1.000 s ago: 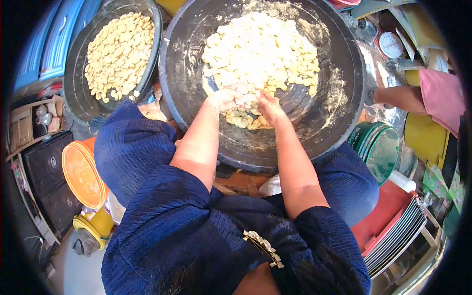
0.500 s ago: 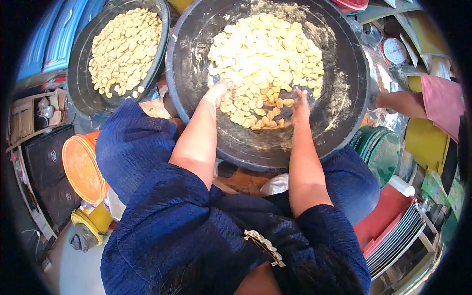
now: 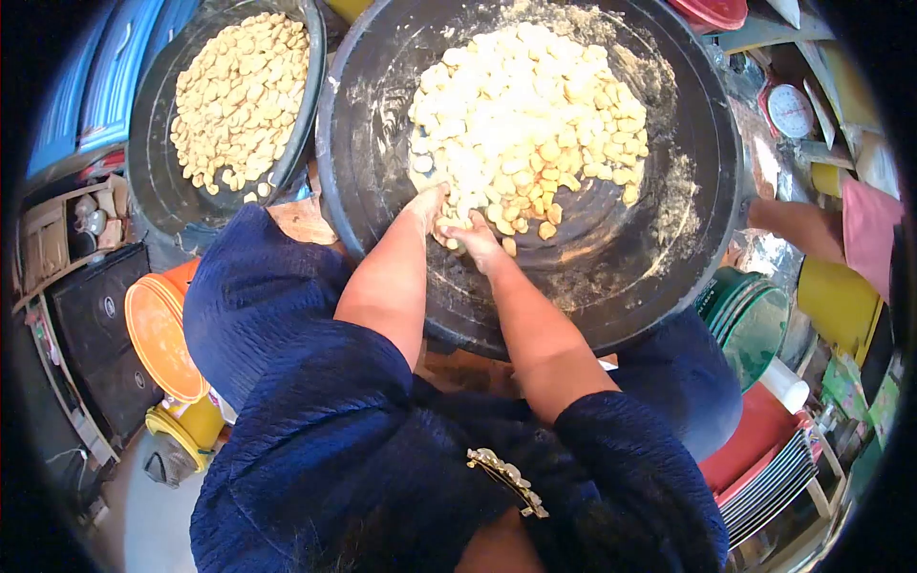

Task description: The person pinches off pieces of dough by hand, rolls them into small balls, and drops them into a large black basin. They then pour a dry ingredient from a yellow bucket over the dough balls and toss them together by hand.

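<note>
A wide black basin [image 3: 697, 181] lies across my knees, its inner wall dusted with pale powder. Many flat, pale yellow pieces [image 3: 530, 105] are heaped inside, the upper part washed out by bright light. My left hand [image 3: 430, 202] touches the lower left edge of the heap, its fingertips partly lost among the pieces. Close beside it, my right hand [image 3: 475, 239] has its fingers against the pieces at the heap's lower edge. Whether either hand grips any pieces is hidden.
A second dark basin [image 3: 148, 162] with similar pieces stands at the upper left. Orange buckets [image 3: 162, 334] are at left, green tubs [image 3: 755, 329] and a dial scale [image 3: 790, 110] at right. Another person's arm [image 3: 798, 229] reaches in from the right.
My right hand has moved left across the basin, close to my left hand. Pieces on the lower right have shifted left, baring more of the basin's floor. The basin appears slightly turned or shifted.
</note>
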Motion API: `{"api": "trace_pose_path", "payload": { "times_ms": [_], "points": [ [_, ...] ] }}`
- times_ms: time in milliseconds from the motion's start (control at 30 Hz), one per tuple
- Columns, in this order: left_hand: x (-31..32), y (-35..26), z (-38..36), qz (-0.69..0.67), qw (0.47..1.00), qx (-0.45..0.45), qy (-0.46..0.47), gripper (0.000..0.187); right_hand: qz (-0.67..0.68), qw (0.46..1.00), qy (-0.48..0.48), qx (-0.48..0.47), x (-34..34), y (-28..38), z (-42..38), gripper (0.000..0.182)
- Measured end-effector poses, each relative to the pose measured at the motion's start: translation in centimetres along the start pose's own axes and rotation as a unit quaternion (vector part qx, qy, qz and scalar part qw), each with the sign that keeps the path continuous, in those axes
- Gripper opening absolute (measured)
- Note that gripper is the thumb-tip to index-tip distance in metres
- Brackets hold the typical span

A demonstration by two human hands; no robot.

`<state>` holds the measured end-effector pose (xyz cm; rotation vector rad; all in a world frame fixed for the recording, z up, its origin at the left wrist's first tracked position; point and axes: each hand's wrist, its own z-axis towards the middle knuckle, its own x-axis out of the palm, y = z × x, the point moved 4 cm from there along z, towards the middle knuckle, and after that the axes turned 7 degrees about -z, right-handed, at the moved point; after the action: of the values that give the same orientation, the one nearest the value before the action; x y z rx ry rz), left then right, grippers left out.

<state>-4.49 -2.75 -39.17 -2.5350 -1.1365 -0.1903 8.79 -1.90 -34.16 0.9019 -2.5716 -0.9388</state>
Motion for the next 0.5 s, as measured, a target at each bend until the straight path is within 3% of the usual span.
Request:
{"api": "trace_pose_path", "payload": {
  "times_ms": [33, 67, 133, 167, 200, 267, 300, 333, 367, 433, 467, 500],
  "points": [
    [0.7, 0.3, -1.1, 0.023, 0.998, -0.035, 0.049, 0.042, 0.136, 0.989, 0.05, 0.0, 0.4, 0.7, 0.1, 0.065],
    [1.4, 0.5, -2.2, 0.049, 0.991, -0.07, 0.099, 0.042, 0.181, 0.979, 0.091, 0.029, -1.0, 0.7, 0.5, 0.051],
    [3.5, 1.2, -5.2, 0.102, 0.946, -0.16, 0.264, 0.043, 0.057, 0.993, 0.103, -0.017, -5.2, 3.8, 0.4, 0.036],
    [5.2, 0.8, -7.7, 0.185, 0.947, -0.18, 0.193, 0.037, -0.062, 0.997, 0.054, -0.005, -7.7, 5.6, 0.2, 0.03],
    [5.9, 1.9, -6.5, 0.183, 0.947, -0.181, 0.194, 0.037, -0.181, 0.983, 0.005, 0.009, -10.0, 7.2, 0.5, 0.024],
    [7.0, 3.3, -3.7, 0.33, 0.887, -0.034, 0.323, 0.033, -0.115, 0.983, -0.1, -0.102, -13.3, 9.8, 2.4, 0.024],
    [7.5, 2.6, -4.0, 0.24, 0.903, -0.078, 0.347, 0.028, -0.147, 0.968, -0.155, -0.131, -14.5, 10.8, 4.1, 0.036],
    [7.7, 1.0, -4.6, 0.239, 0.905, -0.079, 0.344, 0.028, -0.178, 0.948, -0.21, -0.161, -15.1, 11.9, 5.4, 0.048],
    [7.8, -1.3, -4.7, 0.287, 0.91, -0.022, 0.299, 0.024, -0.176, 0.949, -0.208, -0.162, -14.3, 11.9, 6.8, 0.048],
    [6.9, -6.5, -4.3, 0.363, 0.915, 0.081, 0.158, 0.017, -0.372, 0.822, -0.377, -0.207, -10.8, 13.3, 8.1, 0.073],
    [5.9, -9.1, -4.0, 0.389, 0.91, 0.129, 0.063, 0.013, -0.45, 0.822, -0.316, -0.146, -8.0, 13.5, 8.0, 0.082],
    [4.7, -11.5, -4.0, 0.3, 0.929, 0.215, 0.014, 0.011, -0.523, 0.81, -0.252, -0.083, -5.5, 13.5, 6.7, 0.092]
  ]
}}
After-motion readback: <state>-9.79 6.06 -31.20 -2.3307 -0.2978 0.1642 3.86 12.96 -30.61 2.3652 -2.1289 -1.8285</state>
